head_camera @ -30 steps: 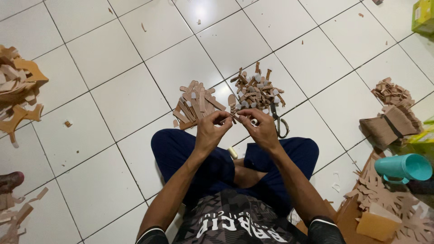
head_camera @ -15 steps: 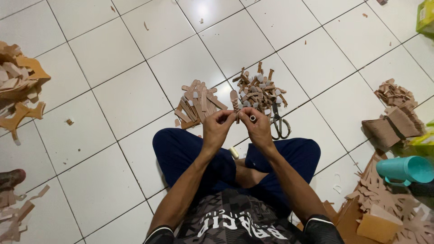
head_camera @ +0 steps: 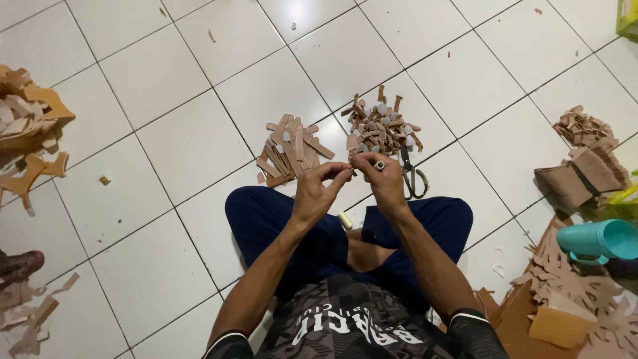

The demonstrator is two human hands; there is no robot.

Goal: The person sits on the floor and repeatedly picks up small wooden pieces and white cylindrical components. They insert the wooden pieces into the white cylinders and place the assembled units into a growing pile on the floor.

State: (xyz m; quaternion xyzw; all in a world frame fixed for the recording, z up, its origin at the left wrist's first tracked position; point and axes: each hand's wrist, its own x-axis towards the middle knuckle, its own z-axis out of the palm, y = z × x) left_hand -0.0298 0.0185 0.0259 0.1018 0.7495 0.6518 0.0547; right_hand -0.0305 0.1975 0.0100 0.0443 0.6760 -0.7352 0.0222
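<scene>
I sit cross-legged on a white tiled floor. My left hand [head_camera: 320,187] and my right hand [head_camera: 380,174] meet above my knees and pinch one small brown cardboard piece [head_camera: 353,143] between their fingertips. There is a ring on my right hand. Just beyond the hands lie two heaps: plain cardboard strips [head_camera: 291,150] on the left and strips with pale rounded tips [head_camera: 381,126] on the right. Black-handled scissors [head_camera: 410,173] lie next to my right hand.
Cardboard offcuts [head_camera: 28,133] are piled at the far left, with more scraps [head_camera: 30,312] at the lower left. At the right are a banded bundle of cardboard [head_camera: 580,176], a teal cup [head_camera: 597,240] on its side and a cardboard sheet with cutouts [head_camera: 565,306].
Both hands stayed together on the small piece, with the fingers shifting slightly. The view tilted a little.
</scene>
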